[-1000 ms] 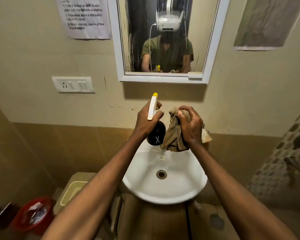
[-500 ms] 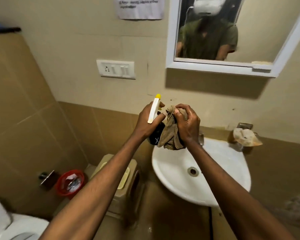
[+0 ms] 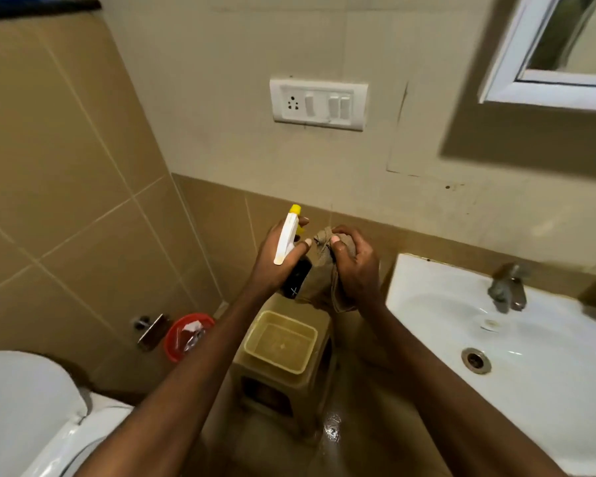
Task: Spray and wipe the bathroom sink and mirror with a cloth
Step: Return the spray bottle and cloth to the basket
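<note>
Now both hands raised left of sink (image 3: 427, 304), above stool (image 3: 283, 370). Left hand (image 3: 276, 263) wrapped around bottle (image 3: 295, 280), neck in palm, one finger across front of white trigger, nozzle up: probably ready to spray. Right hand (image 3: 355, 270) closed on bunched cloth (image 3: 324, 266), held close right of bottle, likely to wet it or keep it ready. Mirror (image 3: 565, 63) far up right of sink, only corner visible. Basin looks dry.

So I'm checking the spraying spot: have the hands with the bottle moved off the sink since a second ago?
Yes. The spray bottle and cloth were above the sink; now they sit to its left, over the stool.
</note>
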Motion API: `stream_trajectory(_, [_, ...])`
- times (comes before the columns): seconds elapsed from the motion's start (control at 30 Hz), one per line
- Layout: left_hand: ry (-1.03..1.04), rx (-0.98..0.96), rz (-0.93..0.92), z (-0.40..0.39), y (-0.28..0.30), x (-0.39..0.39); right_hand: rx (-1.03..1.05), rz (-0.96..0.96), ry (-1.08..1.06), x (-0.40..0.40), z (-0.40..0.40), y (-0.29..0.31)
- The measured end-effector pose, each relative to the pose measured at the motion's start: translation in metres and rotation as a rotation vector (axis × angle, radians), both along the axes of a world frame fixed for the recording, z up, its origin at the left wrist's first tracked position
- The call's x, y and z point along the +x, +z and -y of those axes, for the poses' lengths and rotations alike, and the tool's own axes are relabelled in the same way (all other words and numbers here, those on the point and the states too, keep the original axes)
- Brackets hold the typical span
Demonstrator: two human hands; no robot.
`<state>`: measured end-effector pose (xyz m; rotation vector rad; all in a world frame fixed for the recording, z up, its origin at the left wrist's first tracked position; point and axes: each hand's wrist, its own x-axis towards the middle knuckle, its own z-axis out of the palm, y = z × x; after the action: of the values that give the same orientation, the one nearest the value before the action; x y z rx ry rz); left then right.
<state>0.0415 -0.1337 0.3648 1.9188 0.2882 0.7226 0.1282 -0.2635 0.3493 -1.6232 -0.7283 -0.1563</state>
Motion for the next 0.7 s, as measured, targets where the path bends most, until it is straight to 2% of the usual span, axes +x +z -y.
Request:
stream_trajectory(0.27, [0.111,-0.022,-0.010,-0.069,-0.064,-0.008,-0.060,-0.026,0.106,-0.001,-0.055,-0.056])
stream_trajectory(0.4, [0.088,-0.077,-0.035,-0.080,-0.103,-0.008,-0.143,-0.103,0.090,-0.004,-0.060,-0.097])
stream_trajectory(0.5, [0.104,-0.043,-0.047,-0.097,-0.131,0.001,-0.231,-0.160,0.039,0.001,-0.082,-0.128])
stream_trajectory(0.7, [0.091,-0.081,-0.116,-0.130,-0.233,0.033,-0.303,-0.285,-0.075,0.014,-0.131,-0.237])
